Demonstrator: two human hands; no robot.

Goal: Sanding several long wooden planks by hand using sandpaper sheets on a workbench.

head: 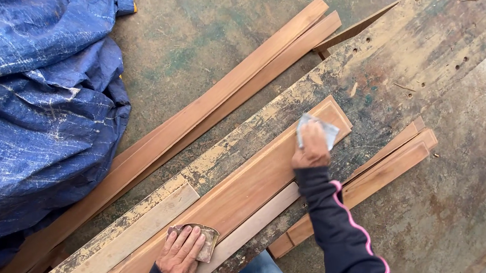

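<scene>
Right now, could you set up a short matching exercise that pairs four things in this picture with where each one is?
Things:
1. grey sandpaper sheet
2. brown sandpaper piece
3. blue tarpaulin
4. long wooden planks

Places:
A. on the floor, past the far edge of the worn workbench
B. bunched up at the left of the view
C. under the right hand, near the end of the reddish board
D. under the left hand, lower on the same board

Pairs: 1-C, 2-D, 3-B, 4-A
</scene>
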